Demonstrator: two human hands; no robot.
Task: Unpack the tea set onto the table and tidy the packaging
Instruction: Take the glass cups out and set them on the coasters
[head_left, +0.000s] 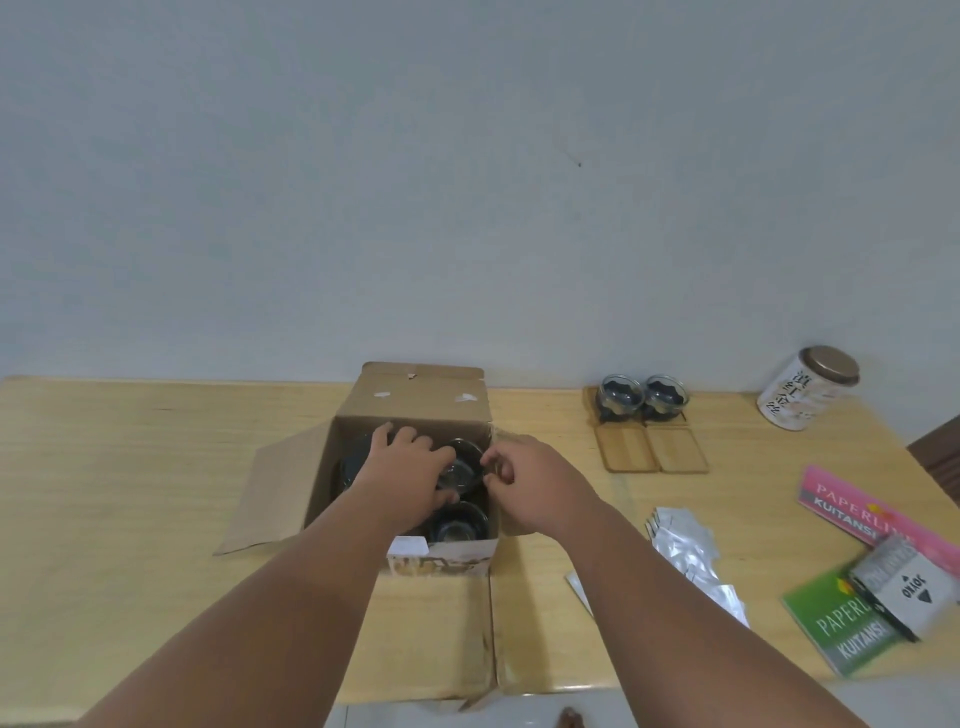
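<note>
An open cardboard box (415, 400) stands at the middle of the wooden table (130, 467), flaps spread out. Inside it lie dark glass cups; one cup (464, 470) sits between my hands and another (460, 522) lies nearer me. My left hand (410, 467) reaches into the box with its fingers around the upper cup. At the box's right wall my right hand (524, 478) pinches that cup's rim. Two unpacked glass cups (641, 397) stand on wooden coasters at the back right, and two bare coasters (652, 449) lie in front of them.
A white tin with a bronze lid (808, 387) stands at the far right. Silver foil packets (685, 551) lie right of the box. Pink (852, 506) and green (836, 629) receipt books and a small grey box (906, 587) lie near the right edge. The wall is close behind.
</note>
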